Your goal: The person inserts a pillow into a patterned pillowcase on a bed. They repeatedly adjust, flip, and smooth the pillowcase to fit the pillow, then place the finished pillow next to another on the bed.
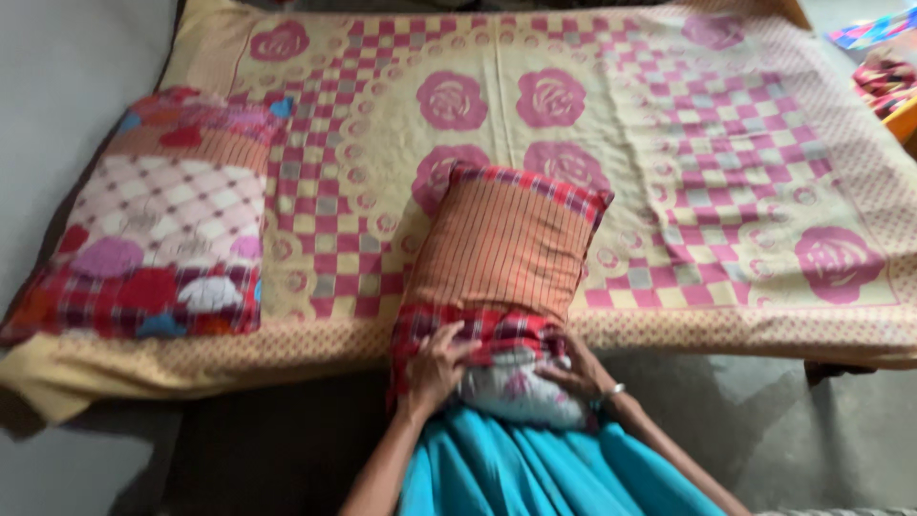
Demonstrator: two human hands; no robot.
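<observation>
A bed covered by a cream sheet (669,143) with pink roses and checks fills most of the view, its near edge running from nine o'clock to three o'clock just above the hands. Below that edge lies grey floor (821,430), open at four o'clock and at eight o'clock; a pale wall (57,105) borders the bed at ten o'clock. The middle and right of the sheet are bare, with room on every side of the upright pillow.

There are two pillows and two hands. One patchwork pillow (162,220) lies flat at nine o'clock, well apart from the hands. The other, the orange pillow (501,253), stands on end at the centre, leaning over the bed's near edge toward six o'clock.

Its cover is orange with thin dark stripes and a red plaid band at the top and again at the bottom opening. From that opening a white inner cushion (521,392) with faint pink marks bulges out — only partly covered.

The left hand (437,368) is curled shut on the plaid hem at seven o'clock of the pillow, fingers gripping the cloth. The right hand (578,375), a bangle at the wrist, closes around the hem and the cushion at five o'clock. Turquoise cloth (535,473) spreads beneath both forearms at six o'clock.

At two o'clock, colourful fabric (884,53) sits beyond the bed's corner — blurred.
</observation>
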